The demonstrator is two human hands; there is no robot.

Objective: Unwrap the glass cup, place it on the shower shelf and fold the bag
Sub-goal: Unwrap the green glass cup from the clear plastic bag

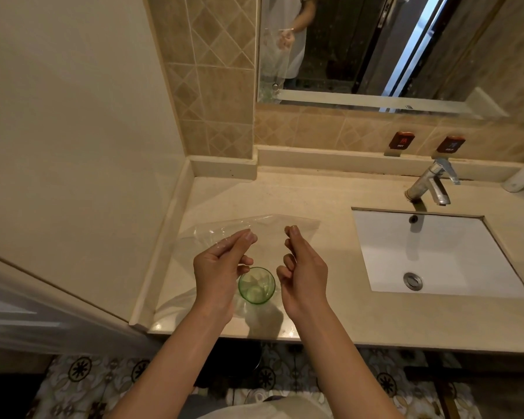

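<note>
Pinching the top edge of one clear plastic bag, both hands are raised over the desk. Left hand: thumb and forefinger pressed together on the film near its upper left part, other fingers loosely curled below. Right hand: thumb and forefinger tips closed on the film near the upper right corner, remaining fingers curled toward the palm. The bag hangs between the two hands as a single sheet, wrinkled, its lower part trailing down to the desk surface on the left.

One green glass cup stands upright on the desk between the two wrists, mouth up, seen through or just behind the bag film; cannot tell whether the film touches it.

Further out, to the right: one white rectangular sink set into the desk, with one drain. One chrome faucet behind it. Two small wall tags on the tiled wall above, one marked HOT. One mirror over the backsplash, reflecting the person's hands and the bag. Patterned floor below the desk edge.
</note>
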